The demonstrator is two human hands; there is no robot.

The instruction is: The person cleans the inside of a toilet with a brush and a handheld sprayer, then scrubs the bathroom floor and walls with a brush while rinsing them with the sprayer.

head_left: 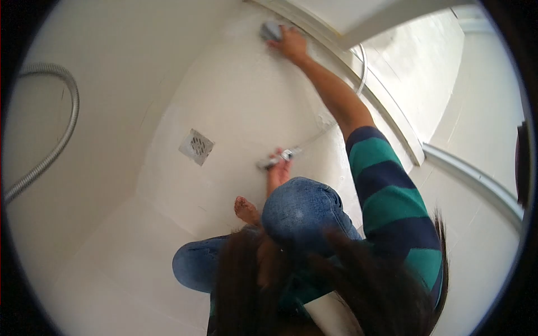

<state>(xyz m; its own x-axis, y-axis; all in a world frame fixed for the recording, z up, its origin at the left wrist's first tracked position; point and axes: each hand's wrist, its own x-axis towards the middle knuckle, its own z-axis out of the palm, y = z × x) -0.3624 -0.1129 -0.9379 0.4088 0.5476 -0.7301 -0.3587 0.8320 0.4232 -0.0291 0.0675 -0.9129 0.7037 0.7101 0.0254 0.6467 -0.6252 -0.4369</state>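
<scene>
My right hand (291, 45) reaches far forward and presses a grey rounded scrubber (271, 31) against the pale shower floor (235, 95), close to the door track. Motion blur hides whether the scrubber is a brush or a sponge. Nearer to me, just beyond my knee, my left hand (278, 175) is closed around a shiny metal sprayer (279, 159) held crosswise above the floor. A thin, pale hose (363, 70) comes over the track and appears to run to the sprayer. My left forearm is mostly hidden by my jeans.
A square metal drain (197, 147) lies in the floor left of the sprayer. A ribbed metal hose (72, 112) curves along the left wall. The raised door track (392, 115) borders the right side. My bare foot (245, 209) and bent knees (305, 210) occupy the near floor.
</scene>
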